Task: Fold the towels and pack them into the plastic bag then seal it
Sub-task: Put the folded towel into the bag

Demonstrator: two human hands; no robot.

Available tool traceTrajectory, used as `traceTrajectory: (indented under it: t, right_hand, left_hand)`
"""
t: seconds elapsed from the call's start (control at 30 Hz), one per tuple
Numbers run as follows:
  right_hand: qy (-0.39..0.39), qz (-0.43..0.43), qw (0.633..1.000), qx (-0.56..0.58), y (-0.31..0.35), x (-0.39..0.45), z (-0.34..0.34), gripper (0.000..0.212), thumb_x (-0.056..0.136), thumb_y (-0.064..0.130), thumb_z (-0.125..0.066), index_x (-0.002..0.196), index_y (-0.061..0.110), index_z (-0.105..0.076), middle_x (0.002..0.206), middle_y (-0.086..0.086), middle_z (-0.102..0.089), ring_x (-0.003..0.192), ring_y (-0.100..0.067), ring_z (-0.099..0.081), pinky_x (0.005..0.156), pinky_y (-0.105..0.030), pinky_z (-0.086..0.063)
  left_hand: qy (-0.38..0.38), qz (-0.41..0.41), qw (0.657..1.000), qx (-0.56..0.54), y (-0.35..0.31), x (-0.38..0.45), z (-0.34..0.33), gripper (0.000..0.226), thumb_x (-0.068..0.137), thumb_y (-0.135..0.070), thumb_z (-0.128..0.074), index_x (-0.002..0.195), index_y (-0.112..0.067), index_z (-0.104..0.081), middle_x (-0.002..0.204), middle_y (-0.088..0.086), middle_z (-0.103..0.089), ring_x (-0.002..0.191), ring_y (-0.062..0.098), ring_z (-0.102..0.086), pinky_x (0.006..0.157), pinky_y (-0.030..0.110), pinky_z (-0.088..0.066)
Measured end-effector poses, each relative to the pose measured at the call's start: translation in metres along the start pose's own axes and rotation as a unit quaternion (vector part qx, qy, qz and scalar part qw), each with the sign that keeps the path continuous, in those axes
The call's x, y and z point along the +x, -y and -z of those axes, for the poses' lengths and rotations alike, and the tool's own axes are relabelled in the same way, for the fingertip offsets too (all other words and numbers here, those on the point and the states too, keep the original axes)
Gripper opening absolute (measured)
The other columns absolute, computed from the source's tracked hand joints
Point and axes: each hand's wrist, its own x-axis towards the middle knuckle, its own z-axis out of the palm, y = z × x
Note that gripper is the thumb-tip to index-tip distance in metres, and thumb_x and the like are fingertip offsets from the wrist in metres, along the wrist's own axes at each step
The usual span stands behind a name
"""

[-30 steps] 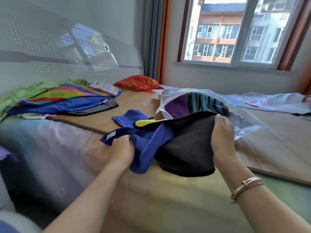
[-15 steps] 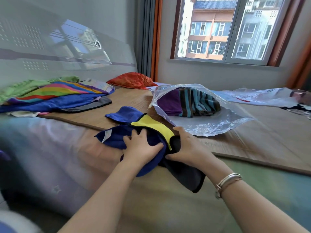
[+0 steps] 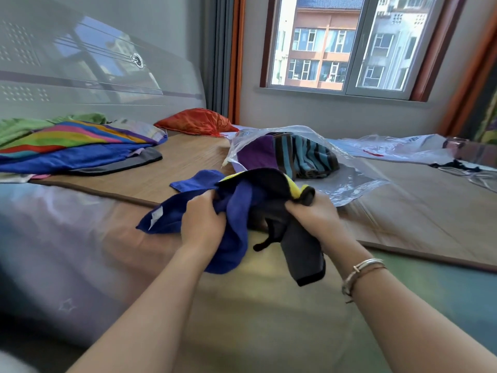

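Hidden: the fingertips of both hands were buried in cloth, and the near parts of both forearms ran out of the bottom of the frame; the near left corner was blurred.
Left hand point(image 3: 202, 224): curled tight around a bunched fold of the blue towel point(image 3: 234, 238), which drooped below the fist toward the near edge of the bed point(image 3: 80, 251).
Right hand point(image 3: 313, 219): clenched on the dark grey towel point(image 3: 301, 249), one end hanging down past the wrist; a yellow towel point(image 3: 294, 188) edge showed just above the knuckles, tangled in the same bundle.
Bracelet point(image 3: 361, 270): thin metal bands on the right wrist.
Towel bundle: held just above the bed, at the near edge of the woven mat point(image 3: 172, 168), with a blue corner lying on the mat to the left.
Plastic bag point(image 3: 347, 181): just beyond the bundle, lying on the mat, mouth toward the hands, with a purple towel point(image 3: 255, 157) and a striped towel point(image 3: 306, 154) inside.
Left, far: a pile of rainbow-striped cloth point(image 3: 67, 138) over blue and green fabric by the headboard point(image 3: 94, 76).
Centre, far: an orange pillow point(image 3: 196, 122) against the wall.
Right, far: more clear plastic sheeting point(image 3: 398, 149), its contents hard to make out.
Farthest: a window point(image 3: 341, 44) showing apartment blocks.
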Motion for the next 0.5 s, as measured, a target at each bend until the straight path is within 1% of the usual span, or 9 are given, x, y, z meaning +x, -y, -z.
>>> traceTrajectory:
  t: [0.03, 0.1, 0.17, 0.2, 0.27, 0.3, 0.33, 0.43, 0.5]
  right_hand:
    - [-0.018, -0.036, 0.997, 0.063, -0.005, -0.001, 0.012, 0.021, 0.069, 0.029, -0.069, 0.078, 0.01, -0.066, 0.078, -0.008, -0.067, 0.082, -0.027, -0.064, 0.074, -0.038, -0.052]
    - [-0.028, -0.105, 0.977, 0.185, -0.013, -0.005, 0.036, 0.011, 0.075, 0.018, -0.062, 0.066, 0.012, -0.057, 0.062, -0.005, -0.059, 0.063, -0.023, -0.059, 0.059, -0.031, -0.049]
    - [-0.005, -0.158, 0.953, 0.258, -0.022, -0.01, 0.06, 0.016, 0.081, 0.009, -0.055, 0.066, 0.014, -0.051, 0.058, -0.006, -0.049, 0.049, -0.018, -0.05, 0.048, -0.023, -0.042]
    - [0.008, -0.173, 0.944, 0.28, -0.025, -0.015, 0.07, 0.013, 0.08, 0.01, -0.054, 0.068, 0.014, -0.051, 0.061, -0.007, -0.048, 0.048, -0.018, -0.05, 0.048, -0.023, -0.042]
    - [0.033, -0.184, 0.934, 0.305, -0.029, -0.024, 0.086, 0.003, 0.078, 0.012, -0.055, 0.081, 0.01, -0.055, 0.071, -0.011, -0.052, 0.056, -0.022, -0.052, 0.055, -0.028, -0.044]
    - [0.042, -0.187, 0.93, 0.312, -0.031, -0.03, 0.091, 0.008, 0.078, 0.012, -0.055, 0.085, 0.008, -0.057, 0.074, -0.012, -0.054, 0.057, -0.023, -0.054, 0.057, -0.029, -0.045]
    - [0.046, -0.192, 0.926, 0.323, -0.033, -0.033, 0.095, 0.008, 0.08, 0.012, -0.053, 0.084, 0.007, -0.057, 0.071, -0.012, -0.055, 0.055, -0.023, -0.055, 0.055, -0.028, -0.046]
    - [0.057, -0.196, 0.905, 0.373, -0.03, -0.043, 0.111, 0.019, 0.085, 0.013, -0.047, 0.069, 0.007, -0.055, 0.053, -0.008, -0.055, 0.04, -0.018, -0.053, 0.041, -0.018, -0.044]
    - [0.04, -0.173, 0.895, 0.409, -0.029, -0.049, 0.125, 0.019, 0.085, 0.014, -0.045, 0.07, 0.007, -0.055, 0.052, -0.006, -0.055, 0.041, -0.018, -0.054, 0.041, -0.016, -0.044]
  left_hand:
    - [-0.001, 0.008, 1.0, -0.002, 0.001, -0.001, -0.001, 0.011, 0.089, -0.024, -0.052, 0.088, -0.017, -0.061, 0.086, 0.004, -0.067, 0.082, 0.028, -0.063, 0.07, 0.041, -0.051]
    - [-0.006, 0.026, 1.0, 0.002, 0.002, -0.002, -0.005, 0.012, 0.09, -0.024, -0.052, 0.086, -0.015, -0.06, 0.087, 0.005, -0.066, 0.082, 0.029, -0.062, 0.069, 0.041, -0.05]
    - [-0.01, 0.036, 0.999, 0.018, -0.001, -0.002, -0.011, 0.012, 0.091, -0.022, -0.052, 0.092, -0.013, -0.06, 0.096, 0.01, -0.065, 0.086, 0.032, -0.061, 0.068, 0.041, -0.048]
    - [-0.001, 0.044, 0.999, 0.032, -0.004, -0.001, -0.015, 0.014, 0.092, -0.021, -0.051, 0.097, -0.012, -0.061, 0.104, 0.013, -0.063, 0.09, 0.034, -0.059, 0.069, 0.04, -0.045]
    - [0.042, 0.078, 0.992, 0.091, -0.015, -0.003, -0.021, 0.023, 0.094, -0.023, -0.047, 0.109, -0.011, -0.06, 0.124, 0.016, -0.052, 0.107, 0.037, -0.05, 0.082, 0.042, -0.042]
    - [0.064, 0.097, 0.984, 0.137, -0.023, -0.006, -0.022, 0.027, 0.095, -0.026, -0.045, 0.114, -0.013, -0.059, 0.133, 0.014, -0.043, 0.116, 0.038, -0.042, 0.092, 0.043, -0.037]
    - [0.076, 0.107, 0.975, 0.18, -0.031, -0.01, -0.023, 0.029, 0.095, -0.028, -0.044, 0.117, -0.016, -0.058, 0.138, 0.012, -0.034, 0.121, 0.038, -0.033, 0.099, 0.043, -0.031]
    - [0.093, 0.09, 0.961, 0.244, -0.058, -0.021, -0.027, 0.032, 0.092, -0.025, -0.045, 0.123, -0.019, -0.052, 0.144, 0.007, -0.022, 0.125, 0.038, -0.024, 0.106, 0.047, -0.022]
    - [0.122, 0.087, 0.957, 0.25, -0.069, -0.024, -0.03, 0.038, 0.092, -0.024, -0.045, 0.129, -0.02, -0.046, 0.147, 0.005, -0.02, 0.133, 0.037, -0.019, 0.112, 0.055, -0.016]
